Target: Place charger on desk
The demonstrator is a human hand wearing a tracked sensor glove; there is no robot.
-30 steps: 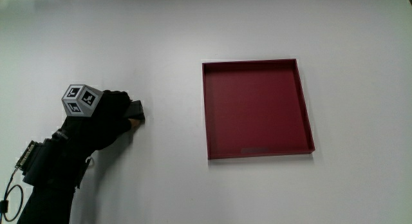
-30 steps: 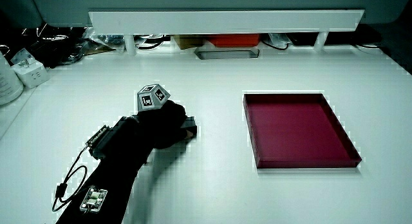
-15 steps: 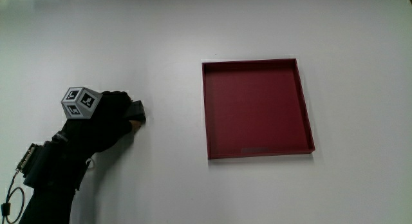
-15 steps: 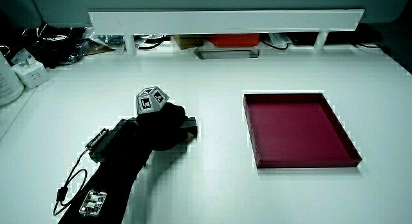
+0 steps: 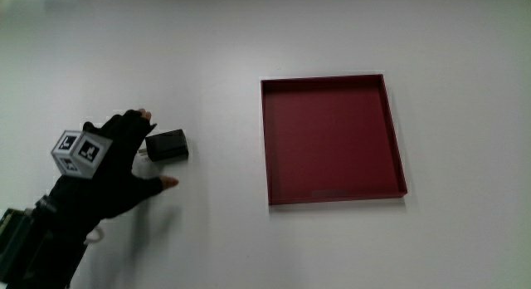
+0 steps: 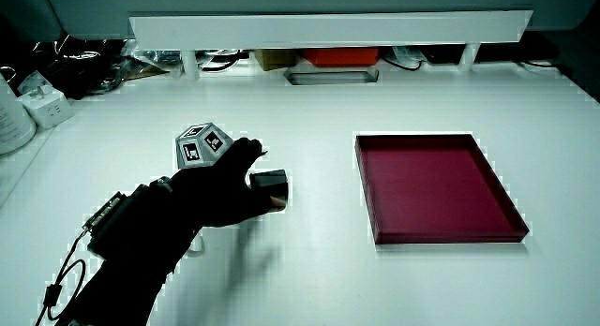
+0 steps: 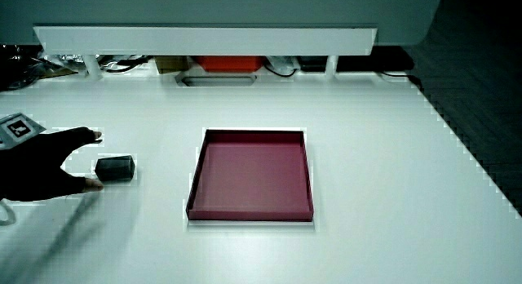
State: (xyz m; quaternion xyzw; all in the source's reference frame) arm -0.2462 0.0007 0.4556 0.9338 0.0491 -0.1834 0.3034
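My hand (image 5: 108, 168) is spread and holding nothing, just beside the charger (image 5: 167, 146), which lies on the desk (image 5: 249, 247) well apart from the red tray (image 5: 332, 198); I judge it a small, rigid, smooth block, best pinched across its flat sides.

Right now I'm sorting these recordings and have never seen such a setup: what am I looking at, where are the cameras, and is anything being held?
There is no machine here: it is a person's hand in a black glove, with a small patterned cube on its back. One camera looks straight down on the white table; two side cameras look forward across it toward a low partition. On the table lie a small black charger and an empty dark red tray, set apart from each other. The hand rests beside the charger with its fingers spread; it holds nothing.
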